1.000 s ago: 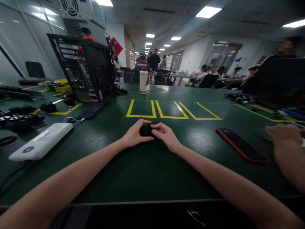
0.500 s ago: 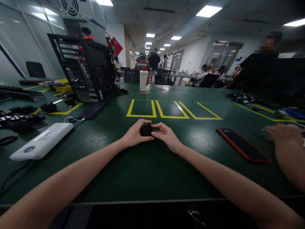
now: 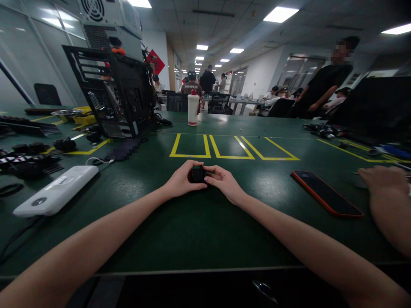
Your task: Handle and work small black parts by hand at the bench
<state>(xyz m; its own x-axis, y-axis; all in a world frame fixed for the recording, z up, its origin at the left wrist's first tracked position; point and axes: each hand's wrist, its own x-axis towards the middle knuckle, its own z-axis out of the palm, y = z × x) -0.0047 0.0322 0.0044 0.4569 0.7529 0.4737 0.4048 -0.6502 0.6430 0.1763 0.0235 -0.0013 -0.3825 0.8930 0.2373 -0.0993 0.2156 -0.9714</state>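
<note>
A small black block-like object (image 3: 197, 174) is held between my two hands, just above or on the green table (image 3: 199, 231). My left hand (image 3: 183, 179) grips it from the left, thumb below and fingers above. From the right, the fingertips and thumb of my right hand (image 3: 224, 183) pinch at its side. Three yellow tape outlines (image 3: 190, 155) lie on the table beyond my hands. What the object is cannot be made out.
At the left are a white power bank (image 3: 59, 188) and a black computer case (image 3: 117, 92). A white bottle (image 3: 193, 109) stands ahead. On the right lie a red-edged phone (image 3: 326, 192) and another person's hand (image 3: 383, 182).
My hands and the black object have hardly moved. In the right background, a person in black has moved left and is more fully in view.
</note>
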